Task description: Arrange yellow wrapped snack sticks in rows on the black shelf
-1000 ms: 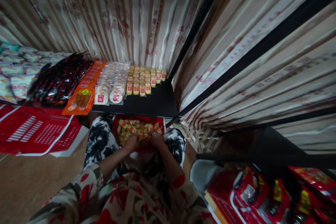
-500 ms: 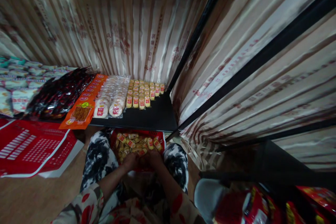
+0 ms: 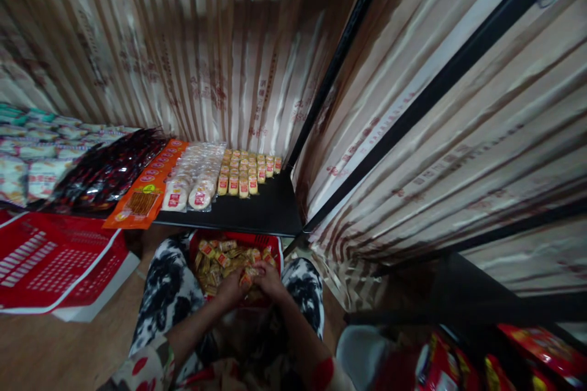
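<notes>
Between my knees sits a red basket [image 3: 279, 250] full of small yellow-wrapped snack packets [image 3: 210, 269] with red labels. Above its near part, my left hand [image 3: 230, 288] and my right hand [image 3: 270, 281] come close together. Both are closed around a few snack packets [image 3: 247, 278] between them; the exact number is hidden by the fingers. On the black shelf [image 3: 257, 214] ahead, matching packets [image 3: 243, 183] stand in neat rows near the right corner.
Left of the rows lie round white crackers [image 3: 200, 192], an orange snack bag [image 3: 142, 198], dark shiny packs [image 3: 110, 171] and white bags [image 3: 46, 177]. A red basket [image 3: 59, 263] is at lower left. A black post [image 3: 330, 73] rises at the shelf corner; red packages [image 3: 440, 363] lie lower right.
My hands have risen slightly from among the packets, and the held packets now show between my fingers. The view has shifted a little, so the shelf sits lower.
</notes>
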A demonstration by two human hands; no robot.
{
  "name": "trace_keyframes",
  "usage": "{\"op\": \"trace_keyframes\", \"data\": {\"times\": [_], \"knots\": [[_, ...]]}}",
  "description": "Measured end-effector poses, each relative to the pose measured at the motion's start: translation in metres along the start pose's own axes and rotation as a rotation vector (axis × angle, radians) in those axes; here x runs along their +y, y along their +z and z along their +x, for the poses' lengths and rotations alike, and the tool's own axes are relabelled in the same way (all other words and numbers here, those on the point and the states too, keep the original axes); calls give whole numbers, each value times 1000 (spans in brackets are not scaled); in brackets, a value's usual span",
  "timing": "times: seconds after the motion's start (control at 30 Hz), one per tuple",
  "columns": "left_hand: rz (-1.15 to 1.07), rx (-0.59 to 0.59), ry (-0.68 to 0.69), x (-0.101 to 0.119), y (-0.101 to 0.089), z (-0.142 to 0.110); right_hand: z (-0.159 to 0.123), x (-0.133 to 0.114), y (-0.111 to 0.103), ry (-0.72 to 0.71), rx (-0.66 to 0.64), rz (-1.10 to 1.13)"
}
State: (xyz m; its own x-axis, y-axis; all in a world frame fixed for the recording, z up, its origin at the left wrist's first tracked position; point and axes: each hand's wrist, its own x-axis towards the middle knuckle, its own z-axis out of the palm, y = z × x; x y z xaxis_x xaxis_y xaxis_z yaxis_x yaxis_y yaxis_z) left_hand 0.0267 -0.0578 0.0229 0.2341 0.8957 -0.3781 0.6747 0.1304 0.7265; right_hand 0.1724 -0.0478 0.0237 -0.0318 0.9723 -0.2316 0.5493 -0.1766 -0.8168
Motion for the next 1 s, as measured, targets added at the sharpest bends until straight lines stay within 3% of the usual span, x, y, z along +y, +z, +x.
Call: {"op": "trace_keyframes", "data": {"times": [0.1, 0.2, 0.33, 0.57, 0.8, 1.0], "knots": [[-21, 19, 48, 11, -10, -2, -4, -10, -13, 27, -23, 298], [-188, -33, 89, 21, -22, -4, -7, -25, -28, -35, -68, 429], [-410, -23, 54, 36, -37, -2, -1, -45, -43, -104, -75, 434], [-544, 159, 80, 72, -68, 13, 21, -65, -50, -168, 236, 483], [-602, 242, 93, 91, -81, 41, 25, -71, -53, -162, 143, 424], [-561, 330, 151, 107, -83, 71, 49, -78, -63, -182, 206, 502]]}}
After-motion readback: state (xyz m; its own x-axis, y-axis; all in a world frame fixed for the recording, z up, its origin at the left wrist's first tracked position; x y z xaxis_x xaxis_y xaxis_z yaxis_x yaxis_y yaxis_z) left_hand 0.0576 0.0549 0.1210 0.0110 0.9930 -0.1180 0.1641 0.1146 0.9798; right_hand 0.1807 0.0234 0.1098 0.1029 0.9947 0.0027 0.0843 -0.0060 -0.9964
